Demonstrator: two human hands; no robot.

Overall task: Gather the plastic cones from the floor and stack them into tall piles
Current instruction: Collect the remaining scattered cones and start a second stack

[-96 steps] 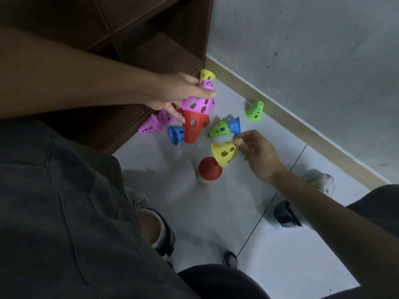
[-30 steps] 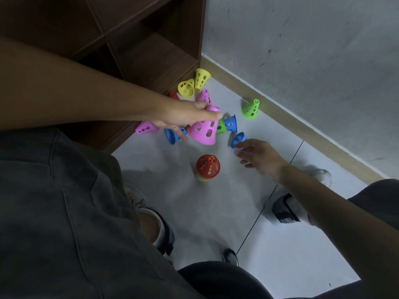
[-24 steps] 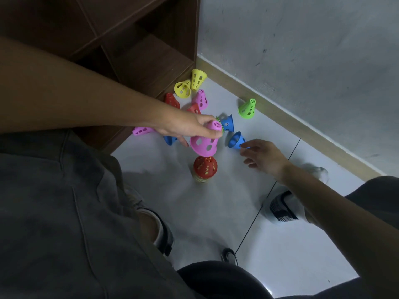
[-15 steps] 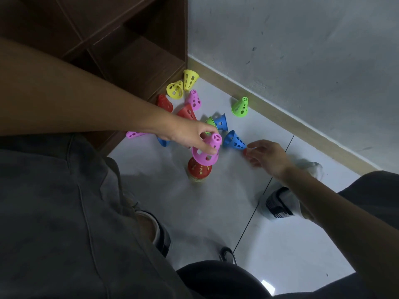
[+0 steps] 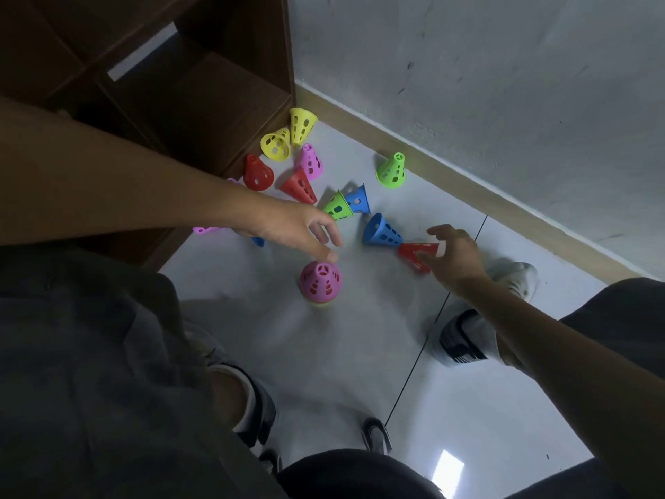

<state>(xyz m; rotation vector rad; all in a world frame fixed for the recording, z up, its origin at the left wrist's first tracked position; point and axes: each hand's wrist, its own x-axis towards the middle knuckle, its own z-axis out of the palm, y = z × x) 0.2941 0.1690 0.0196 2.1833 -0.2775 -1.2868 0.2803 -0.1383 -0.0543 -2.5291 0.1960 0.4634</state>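
A pile of cones stands on the floor, topped by a pink cone (image 5: pixel 320 282). My left hand (image 5: pixel 298 230) hovers just above it, fingers loose and holding nothing. My right hand (image 5: pixel 455 255) grips a red cone (image 5: pixel 417 252) by its narrow end, low over the floor. A blue cone (image 5: pixel 381 232) lies on its side beside it. Loose cones lie further back: a green and blue pair (image 5: pixel 347 205), a lone green one (image 5: pixel 392 171), two red ones (image 5: pixel 298 187), a pink one (image 5: pixel 310 162) and two yellow ones (image 5: pixel 288 136).
A dark wooden shelf unit (image 5: pixel 162 88) stands at the back left, with a pink cone (image 5: pixel 207 229) lying at its base. A grey wall with a tan skirting board (image 5: pixel 485 199) runs along the back right. My shoes (image 5: pixel 464 340) and knees sit near the pile.
My left hand has set the pink cone onto the pile, over the red one, and let go. My right hand has picked up a red cone beside the blue one.
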